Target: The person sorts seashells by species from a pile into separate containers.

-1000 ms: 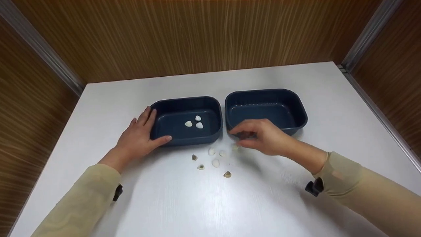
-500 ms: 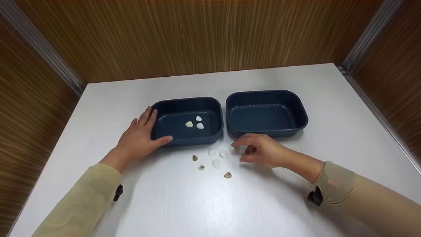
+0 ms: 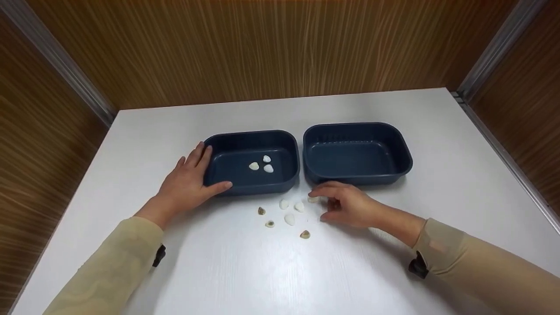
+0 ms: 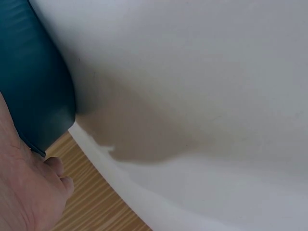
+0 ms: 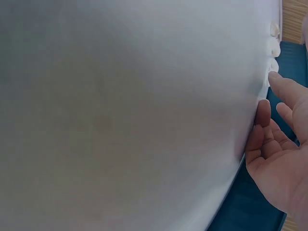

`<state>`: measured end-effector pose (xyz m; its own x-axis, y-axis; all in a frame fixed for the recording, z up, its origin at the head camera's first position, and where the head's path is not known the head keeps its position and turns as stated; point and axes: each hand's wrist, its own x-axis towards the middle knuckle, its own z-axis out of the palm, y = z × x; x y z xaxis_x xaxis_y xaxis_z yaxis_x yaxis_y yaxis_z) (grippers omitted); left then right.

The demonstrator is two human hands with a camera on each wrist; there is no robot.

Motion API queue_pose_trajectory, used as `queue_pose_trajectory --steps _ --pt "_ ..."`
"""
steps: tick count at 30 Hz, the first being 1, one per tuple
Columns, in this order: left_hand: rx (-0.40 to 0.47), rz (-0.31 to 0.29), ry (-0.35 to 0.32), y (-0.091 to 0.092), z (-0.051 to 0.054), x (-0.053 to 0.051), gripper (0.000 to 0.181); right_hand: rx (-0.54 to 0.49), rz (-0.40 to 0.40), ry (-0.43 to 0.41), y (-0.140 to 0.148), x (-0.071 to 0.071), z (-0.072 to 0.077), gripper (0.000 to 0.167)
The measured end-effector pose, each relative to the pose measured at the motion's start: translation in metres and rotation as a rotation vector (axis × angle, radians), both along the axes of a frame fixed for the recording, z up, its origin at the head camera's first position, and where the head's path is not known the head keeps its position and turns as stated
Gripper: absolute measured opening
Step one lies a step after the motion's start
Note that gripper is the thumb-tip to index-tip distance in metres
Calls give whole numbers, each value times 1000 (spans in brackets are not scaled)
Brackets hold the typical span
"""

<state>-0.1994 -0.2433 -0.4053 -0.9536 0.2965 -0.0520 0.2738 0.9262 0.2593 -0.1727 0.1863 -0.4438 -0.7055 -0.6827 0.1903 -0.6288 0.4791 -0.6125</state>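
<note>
My left hand (image 3: pixel 183 183) rests at the left end of the left dark blue container (image 3: pixel 258 189), fingers over its side and thumb along the front rim. Three white seashells lie inside it. In front of the right container (image 3: pixel 361 179), my right hand (image 3: pixel 350 205) touches a pale seashell (image 3: pixel 313 199) on the table with its index fingertip; the thumb stands apart. To its left lie three white seashells (image 3: pixel 289 219) and three brown-marked seashells (image 3: pixel 305 234). The right wrist view shows my right hand (image 5: pixel 284 159) beside pale seashells (image 5: pixel 274 48).
Both containers stand side by side on a white table (image 3: pixel 227 271) with a narrow gap between them. No shells show in the right container. Wood-grain panels (image 3: pixel 280 48) close off the back and both sides.
My right hand has moved down from the right container's front rim to the pale seashell on the table. The left hand keeps its place on the left container.
</note>
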Motion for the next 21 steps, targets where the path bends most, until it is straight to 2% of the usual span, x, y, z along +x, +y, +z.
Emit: queue_pose_trajectory --steps 8,21 --pt "-12 0 -7 1 -1 -1 120 17 12 55 2 0 -4 49" --pt "-5 6 -8 0 -1 -1 120 26 15 44 0 -1 -5 50"
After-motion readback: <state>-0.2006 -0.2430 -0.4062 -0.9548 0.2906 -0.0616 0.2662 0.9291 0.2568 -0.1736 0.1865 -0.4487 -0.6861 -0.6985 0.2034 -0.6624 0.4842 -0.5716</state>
